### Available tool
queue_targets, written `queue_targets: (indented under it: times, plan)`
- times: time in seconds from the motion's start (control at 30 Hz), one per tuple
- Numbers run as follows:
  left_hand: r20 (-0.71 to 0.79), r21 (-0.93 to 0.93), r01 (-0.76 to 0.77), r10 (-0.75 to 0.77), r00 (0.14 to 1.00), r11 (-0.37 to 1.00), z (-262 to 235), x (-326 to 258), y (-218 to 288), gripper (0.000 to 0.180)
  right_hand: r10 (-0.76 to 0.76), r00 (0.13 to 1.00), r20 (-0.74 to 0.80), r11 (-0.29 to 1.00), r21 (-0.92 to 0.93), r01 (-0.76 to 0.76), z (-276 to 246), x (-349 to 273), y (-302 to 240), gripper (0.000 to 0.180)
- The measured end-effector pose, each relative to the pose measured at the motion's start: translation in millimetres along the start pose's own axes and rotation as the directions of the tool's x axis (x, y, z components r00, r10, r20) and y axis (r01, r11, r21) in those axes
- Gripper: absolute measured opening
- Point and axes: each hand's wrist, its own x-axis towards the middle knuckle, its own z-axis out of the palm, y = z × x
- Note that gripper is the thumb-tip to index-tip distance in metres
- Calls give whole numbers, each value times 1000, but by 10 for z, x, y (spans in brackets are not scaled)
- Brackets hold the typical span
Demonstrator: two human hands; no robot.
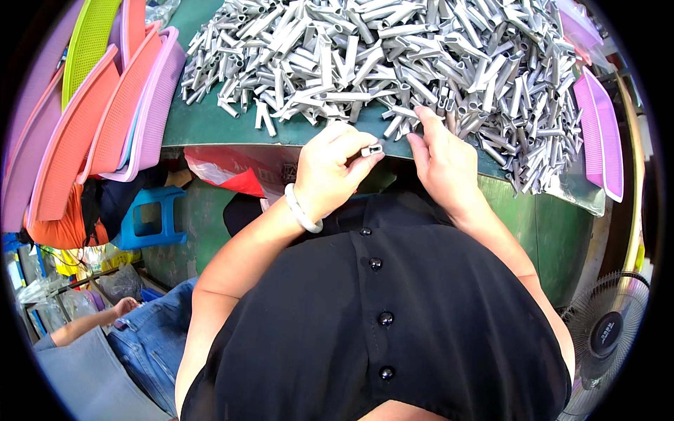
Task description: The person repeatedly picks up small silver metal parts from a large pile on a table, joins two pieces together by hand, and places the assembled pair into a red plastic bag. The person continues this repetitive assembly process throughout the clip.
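A large heap of short silver metal tube pieces (393, 59) covers much of the green tabletop (203, 128) in front of me. Just off the table's near edge, my left hand (324, 168), with a pale bangle at the wrist, is closed; thumb and fingers pinch one short metal tube (371, 150), its hollow end showing. My right hand (449, 163) reaches to the heap's near edge, thumb and forefinger apart. Its forefinger tip is beside several loose pieces; no piece shows in its grasp. The other fingers of that hand are partly hidden.
Pink, purple and green plastic baskets (74, 140) crowd the left; a purple basket (599, 133) hangs at the table's right end. Below stands a blue stool (151, 219). A person in jeans (151, 337) is at lower left, a fan (605, 335) at lower right.
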Motion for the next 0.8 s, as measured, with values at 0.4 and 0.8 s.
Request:
queue_targets:
  times: [0.4,0.8]
  plan:
    - [-43,58,-97,100,994,994,3,51,35,16,23,998,-55,996,-80,-28,38,-53,67,30]
    - [130,-161,260,-240,962,952,106,111,104,26,-86,990,-116,996,7,88,-56,-45,107,26]
